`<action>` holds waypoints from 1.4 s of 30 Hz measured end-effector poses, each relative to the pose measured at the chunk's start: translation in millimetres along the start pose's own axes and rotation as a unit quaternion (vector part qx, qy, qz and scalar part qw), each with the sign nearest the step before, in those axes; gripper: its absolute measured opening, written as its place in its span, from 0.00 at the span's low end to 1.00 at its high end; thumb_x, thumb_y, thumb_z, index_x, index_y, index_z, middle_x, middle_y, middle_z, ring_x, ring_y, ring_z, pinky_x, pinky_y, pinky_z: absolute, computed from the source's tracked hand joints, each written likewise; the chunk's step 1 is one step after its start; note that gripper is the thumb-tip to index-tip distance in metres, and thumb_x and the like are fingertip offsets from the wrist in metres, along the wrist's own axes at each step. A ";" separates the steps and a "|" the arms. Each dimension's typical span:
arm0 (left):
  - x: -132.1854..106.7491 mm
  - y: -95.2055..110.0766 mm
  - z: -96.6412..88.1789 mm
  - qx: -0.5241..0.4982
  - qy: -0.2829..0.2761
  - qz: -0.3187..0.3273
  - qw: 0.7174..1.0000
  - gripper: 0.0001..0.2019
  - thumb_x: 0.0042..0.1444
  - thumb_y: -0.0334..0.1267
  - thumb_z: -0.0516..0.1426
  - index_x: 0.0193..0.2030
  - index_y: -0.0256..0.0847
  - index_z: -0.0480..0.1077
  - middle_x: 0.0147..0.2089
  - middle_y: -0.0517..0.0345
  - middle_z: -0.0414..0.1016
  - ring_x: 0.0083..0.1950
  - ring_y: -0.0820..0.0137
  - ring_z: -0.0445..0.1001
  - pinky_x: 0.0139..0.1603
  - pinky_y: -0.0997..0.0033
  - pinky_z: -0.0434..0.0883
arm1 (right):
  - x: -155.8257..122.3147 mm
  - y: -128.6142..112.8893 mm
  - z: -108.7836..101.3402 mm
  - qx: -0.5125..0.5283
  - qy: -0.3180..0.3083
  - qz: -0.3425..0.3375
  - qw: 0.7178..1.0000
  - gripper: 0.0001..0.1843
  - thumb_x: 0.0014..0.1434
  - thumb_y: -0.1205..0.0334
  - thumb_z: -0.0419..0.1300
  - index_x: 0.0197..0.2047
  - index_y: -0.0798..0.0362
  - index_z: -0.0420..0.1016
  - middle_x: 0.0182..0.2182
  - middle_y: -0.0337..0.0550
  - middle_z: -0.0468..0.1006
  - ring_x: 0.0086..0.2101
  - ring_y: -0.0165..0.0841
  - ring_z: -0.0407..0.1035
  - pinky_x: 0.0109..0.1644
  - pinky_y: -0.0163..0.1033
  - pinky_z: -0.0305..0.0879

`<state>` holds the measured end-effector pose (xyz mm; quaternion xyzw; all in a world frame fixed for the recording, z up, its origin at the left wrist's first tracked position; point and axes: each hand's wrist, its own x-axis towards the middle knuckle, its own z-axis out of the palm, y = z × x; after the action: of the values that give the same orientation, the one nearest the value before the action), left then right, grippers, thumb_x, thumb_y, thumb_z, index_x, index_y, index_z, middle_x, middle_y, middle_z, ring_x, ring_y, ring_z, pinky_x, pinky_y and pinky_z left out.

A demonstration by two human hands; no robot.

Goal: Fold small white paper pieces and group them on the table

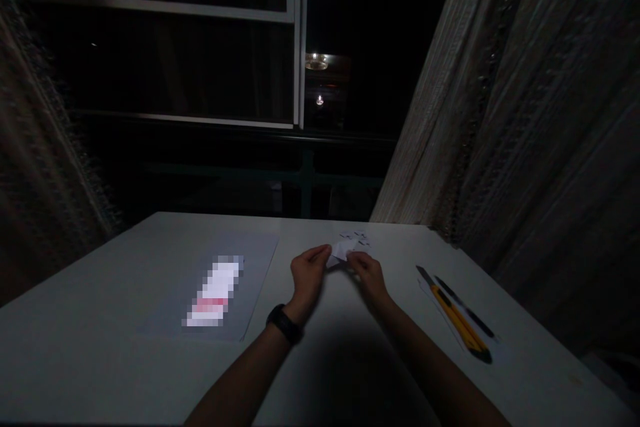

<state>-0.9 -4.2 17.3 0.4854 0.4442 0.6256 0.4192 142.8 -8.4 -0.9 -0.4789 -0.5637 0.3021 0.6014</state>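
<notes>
Between my two hands is a small folded piece of white paper (342, 249), raised a little above the white table. My left hand (311, 273) pinches its left side between thumb and fingers. At the right side, my right hand (369, 272) grips the paper the same way. Just behind it lie small white paper pieces (361, 236) with dark marks, partly covered by the folded paper. A black band (285, 324) is around my left wrist.
On the right of the table (165, 387) lie a yellow utility knife (460, 321) and a dark pen (465, 307). A lit, blurred-out screen (215, 292) rests on a paper sheet (257, 280) at left. Curtains (430, 100) flank a dark window.
</notes>
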 end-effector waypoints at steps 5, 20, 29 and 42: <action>-2.2 -4.7 3.8 0.009 -0.038 -0.004 0.999 0.12 0.41 0.40 0.62 0.33 0.36 0.76 0.35 0.49 0.78 0.36 0.64 0.74 0.41 0.67 0.69 | 0.9 -1.9 -1.0 -0.032 -0.024 -0.023 0.999 0.14 0.46 0.49 0.61 0.24 0.53 0.74 0.28 0.42 0.74 0.33 0.37 0.67 0.39 0.40 0.61; 2.4 -20.8 2.9 0.023 -0.134 -0.025 0.990 0.13 0.44 0.41 0.59 0.35 0.34 0.76 0.33 0.49 0.78 0.36 0.63 0.74 0.37 0.68 0.69 | 1.6 -3.7 0.5 0.044 -0.014 0.025 0.999 0.20 0.41 0.51 0.64 0.36 0.53 0.68 0.29 0.44 0.78 0.30 0.39 0.73 0.34 0.41 0.67; 0.0 -22.4 7.0 -0.019 -0.135 -0.089 0.987 0.13 0.39 0.36 0.63 0.33 0.33 0.75 0.30 0.48 0.78 0.30 0.67 0.74 0.31 0.72 0.69 | 4.1 7.9 -5.7 -0.009 0.019 0.027 0.999 0.15 0.40 0.56 0.64 0.31 0.54 0.71 0.25 0.42 0.77 0.26 0.37 0.71 0.30 0.39 0.65; 0.6 -24.2 6.1 0.025 -0.215 -0.056 0.975 0.13 0.39 0.36 0.61 0.34 0.31 0.76 0.27 0.50 0.76 0.29 0.68 0.72 0.28 0.75 0.65 | -2.9 -1.4 -3.0 -0.090 0.059 -0.028 0.994 0.18 0.40 0.60 0.64 0.37 0.51 0.68 0.24 0.37 0.74 0.28 0.36 0.70 0.36 0.41 0.64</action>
<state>7.2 3.4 -5.0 0.5937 0.3854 0.4706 0.5267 144.9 -12.2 -0.4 -0.5320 -0.5652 0.2047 0.5964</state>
